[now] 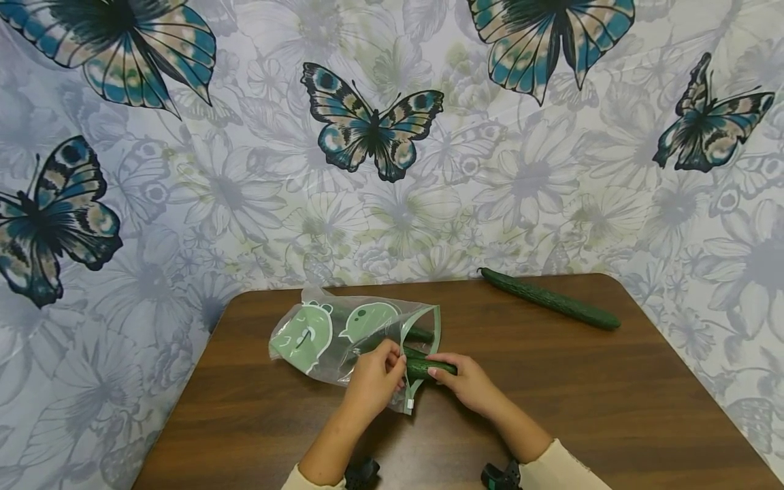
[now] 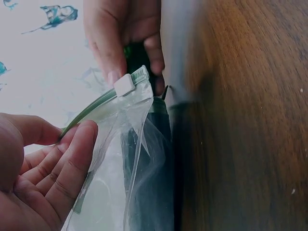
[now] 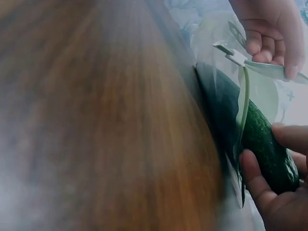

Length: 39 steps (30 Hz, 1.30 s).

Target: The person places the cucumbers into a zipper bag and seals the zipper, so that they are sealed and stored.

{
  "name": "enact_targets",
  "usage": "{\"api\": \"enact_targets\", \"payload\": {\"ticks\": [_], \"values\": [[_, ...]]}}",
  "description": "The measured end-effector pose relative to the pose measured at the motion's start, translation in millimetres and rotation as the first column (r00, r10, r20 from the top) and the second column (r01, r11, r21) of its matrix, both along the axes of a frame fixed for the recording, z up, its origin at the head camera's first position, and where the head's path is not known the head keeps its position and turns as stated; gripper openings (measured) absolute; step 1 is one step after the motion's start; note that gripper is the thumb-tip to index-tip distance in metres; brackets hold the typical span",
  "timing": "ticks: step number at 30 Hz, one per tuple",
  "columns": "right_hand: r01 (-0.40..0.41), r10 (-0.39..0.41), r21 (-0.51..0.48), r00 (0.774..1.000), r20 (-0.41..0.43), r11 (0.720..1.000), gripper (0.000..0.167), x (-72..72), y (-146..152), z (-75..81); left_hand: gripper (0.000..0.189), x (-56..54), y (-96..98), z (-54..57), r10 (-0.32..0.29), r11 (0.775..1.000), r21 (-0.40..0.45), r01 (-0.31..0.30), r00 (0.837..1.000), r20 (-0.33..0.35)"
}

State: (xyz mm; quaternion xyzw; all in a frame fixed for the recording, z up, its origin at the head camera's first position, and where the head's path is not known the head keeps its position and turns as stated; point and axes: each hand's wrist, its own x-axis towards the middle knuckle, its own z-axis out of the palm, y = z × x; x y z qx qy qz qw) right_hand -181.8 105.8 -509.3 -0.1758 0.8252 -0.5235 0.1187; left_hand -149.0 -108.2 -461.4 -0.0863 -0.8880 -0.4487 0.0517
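A clear zip bag (image 1: 331, 371) with green animal faces lies on the table, its green-edged mouth facing right. My left hand (image 1: 375, 378) pinches the bag's rim between thumb and fingers, as the left wrist view also shows. A white slider (image 2: 124, 85) sits at one end of the zip. With my right hand (image 1: 468, 382) I grip the outer end of a cucumber (image 3: 269, 149), whose other end is inside the bag. Another cucumber (image 1: 420, 334) shows through the bag's mouth behind it.
A loose cucumber (image 1: 551, 299) lies at the back right of the brown wooden table (image 1: 551, 381). Behind the table hangs a cloth (image 1: 404, 218) printed with butterflies and flowers. Black wrist devices (image 1: 502, 475) are on both forearms.
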Motion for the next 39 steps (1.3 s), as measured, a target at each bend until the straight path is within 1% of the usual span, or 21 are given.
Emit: {"api": "enact_targets", "payload": {"ticks": [6, 9, 13, 15, 16, 18, 22, 24, 26, 28, 30, 34, 37, 39], "values": [[-0.065, 0.067, -0.045, 0.996, 0.054, 0.997, 0.036, -4.7, -3, 0.2, 0.004, -0.9, -1.5, 0.9, 0.002, 1.0, -0.001, -0.002, 1.0, 0.003], [-0.106, 0.114, -0.088, 0.989, 0.098, 0.99, 0.04, -6.8, 0, -0.8, 0.004, -0.7, -2.2, 2.1, 0.005, 1.0, 0.001, -0.005, 1.0, 0.002], [-0.184, 0.222, -0.199, 0.956, 0.19, 0.963, 0.049, -8.0, 7, -1.2, 0.004, -0.1, -3.1, 2.6, 0.01, 1.0, -0.004, -0.01, 1.0, -0.009], [-0.217, 0.262, -0.218, 0.942, 0.207, 0.952, 0.049, -8.3, 10, -0.4, 0.004, 0.0, -3.6, 2.1, 0.01, 1.0, -0.007, -0.011, 1.0, -0.017], [-0.232, 0.274, -0.211, 0.94, 0.204, 0.95, 0.048, -8.4, 11, 0.0, 0.004, 0.0, -3.8, 1.7, 0.011, 1.0, -0.01, -0.011, 1.0, -0.019], [-0.246, 0.273, -0.164, 0.947, 0.17, 0.955, 0.044, -8.7, 14, 1.7, 0.004, 0.0, -4.4, 0.9, 0.011, 1.0, -0.011, -0.011, 1.0, -0.024], [-0.237, 0.244, -0.07, 0.963, 0.115, 0.969, 0.038, -9.7, 20, 5.0, 0.005, -0.3, -5.5, -0.4, 0.009, 1.0, -0.008, -0.009, 0.999, -0.033], [-0.233, 0.238, -0.055, 0.964, 0.115, 0.971, 0.038, -10.2, 22, 5.9, 0.005, -0.4, -6.0, -0.8, 0.007, 1.0, -0.007, -0.007, 0.999, -0.036], [-0.244, 0.25, -0.066, 0.96, 0.122, 0.968, 0.04, -11.4, 24, 6.2, 0.005, -0.3, -6.3, -0.8, 0.007, 1.0, -0.007, -0.007, 0.999, -0.036], [-0.262, 0.273, -0.099, 0.953, 0.13, 0.96, 0.04, -12.5, 26, 6.6, 0.005, -0.3, -6.6, -0.4, 0.011, 1.0, -0.009, -0.011, 0.999, -0.038], [-0.281, 0.299, -0.14, 0.945, 0.135, 0.95, 0.042, -13.2, 28, 7.4, 0.005, -0.2, -7.0, 0.3, 0.014, 1.0, -0.009, -0.015, 0.999, -0.04], [-0.317, 0.347, -0.199, 0.928, 0.138, 0.927, 0.044, -14.4, 30, 4.3, 0.004, 0.3, -7.1, 1.5, 0.012, 1.0, -0.003, -0.013, 0.999, -0.031], [-0.305, 0.344, -0.233, 0.928, 0.146, 0.923, 0.044, -13.5, 26, -0.4, 0.004, 0.5, -7.0, 1.6, 0.011, 1.0, -0.003, -0.011, 1.0, -0.027], [-0.284, 0.326, -0.256, 0.935, 0.142, 0.924, 0.042, -11.7, 22, -2.2, 0.004, 0.7, -7.2, 1.7, 0.015, 1.0, -0.003, -0.015, 1.0, -0.025]]}}
